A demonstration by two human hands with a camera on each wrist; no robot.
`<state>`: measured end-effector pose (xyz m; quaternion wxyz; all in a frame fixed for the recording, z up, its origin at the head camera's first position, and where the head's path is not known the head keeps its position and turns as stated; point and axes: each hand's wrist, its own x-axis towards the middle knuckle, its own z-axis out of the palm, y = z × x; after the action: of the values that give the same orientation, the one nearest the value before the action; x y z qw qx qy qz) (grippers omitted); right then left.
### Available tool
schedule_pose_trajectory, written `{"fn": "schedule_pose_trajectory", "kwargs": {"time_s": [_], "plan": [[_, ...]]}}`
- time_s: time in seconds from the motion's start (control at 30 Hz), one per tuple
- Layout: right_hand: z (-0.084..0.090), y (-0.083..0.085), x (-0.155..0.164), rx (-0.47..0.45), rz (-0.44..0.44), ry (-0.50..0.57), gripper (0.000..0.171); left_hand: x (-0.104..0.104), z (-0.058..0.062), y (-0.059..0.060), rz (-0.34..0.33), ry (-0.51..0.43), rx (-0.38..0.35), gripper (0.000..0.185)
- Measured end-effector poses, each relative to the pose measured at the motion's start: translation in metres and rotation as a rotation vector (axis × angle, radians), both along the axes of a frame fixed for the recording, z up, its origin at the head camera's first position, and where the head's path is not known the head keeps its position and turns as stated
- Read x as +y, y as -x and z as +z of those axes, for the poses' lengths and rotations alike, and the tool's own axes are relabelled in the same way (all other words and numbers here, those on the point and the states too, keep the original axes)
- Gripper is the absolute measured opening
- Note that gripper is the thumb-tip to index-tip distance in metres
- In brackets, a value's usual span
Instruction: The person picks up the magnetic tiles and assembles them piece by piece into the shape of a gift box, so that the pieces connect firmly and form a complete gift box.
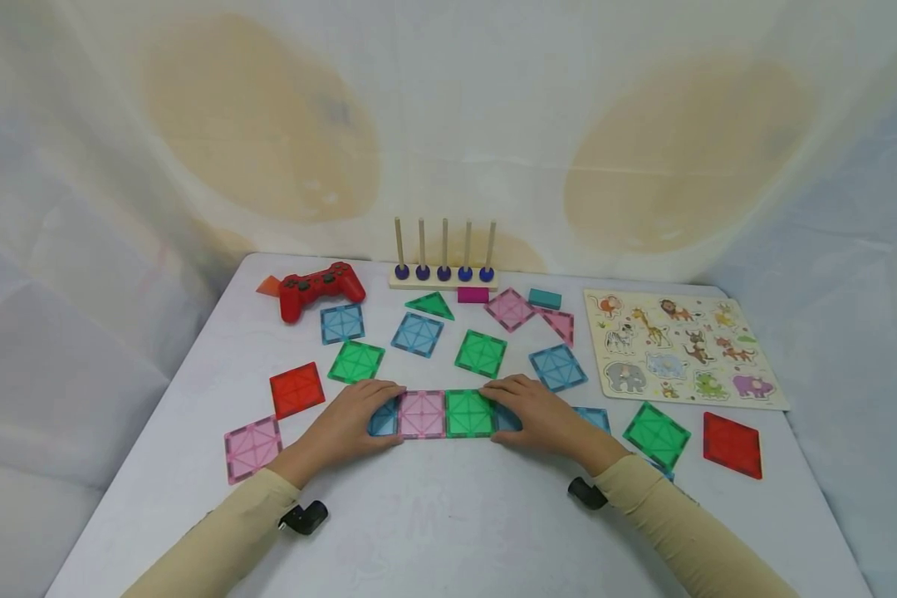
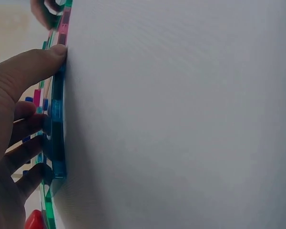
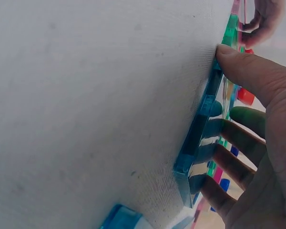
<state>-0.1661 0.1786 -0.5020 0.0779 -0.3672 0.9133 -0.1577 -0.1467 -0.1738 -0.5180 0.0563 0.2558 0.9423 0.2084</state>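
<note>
Four-sided translucent magnetic tiles lie edge to edge in a row: a blue tile (image 1: 384, 419), a pink tile (image 1: 422, 414), a green tile (image 1: 469, 414) and a second blue tile (image 1: 506, 419). My left hand (image 1: 350, 422) grips the left blue tile, thumb at its near edge and fingers toward the far side. At the other end, my right hand (image 1: 544, 418) holds the right blue tile the same way, its index fingertip reaching the green tile's far corner. Both wrist views show thumb and fingers spread across a blue tile (image 2: 58, 124), (image 3: 198, 129), close over the white table.
Loose tiles surround the hands, among them a red tile (image 1: 296, 390), a pink tile (image 1: 252, 448) and a green tile (image 1: 657, 436). Behind stand a red game controller (image 1: 320, 287) and a peg rack (image 1: 441, 282). An animal puzzle board (image 1: 683, 349) lies at right.
</note>
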Motion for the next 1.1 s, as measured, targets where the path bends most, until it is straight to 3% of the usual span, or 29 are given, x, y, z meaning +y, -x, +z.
{"fn": "schedule_pose_trajectory", "kwargs": {"time_s": [0.33, 0.83, 1.1], "plan": [[0.001, -0.004, 0.009, -0.056, -0.063, 0.026, 0.075, 0.012, 0.002, 0.000, -0.039, -0.032, -0.003, 0.079], [0.013, -0.018, 0.065, 0.018, -0.171, 0.034, 0.073, 0.023, 0.001, 0.007, -0.082, -0.022, 0.010, 0.077], [0.015, -0.026, 0.091, -0.096, -0.243, -0.026, 0.083, 0.027, -0.002, 0.009, -0.088, -0.031, 0.015, 0.076]]}}
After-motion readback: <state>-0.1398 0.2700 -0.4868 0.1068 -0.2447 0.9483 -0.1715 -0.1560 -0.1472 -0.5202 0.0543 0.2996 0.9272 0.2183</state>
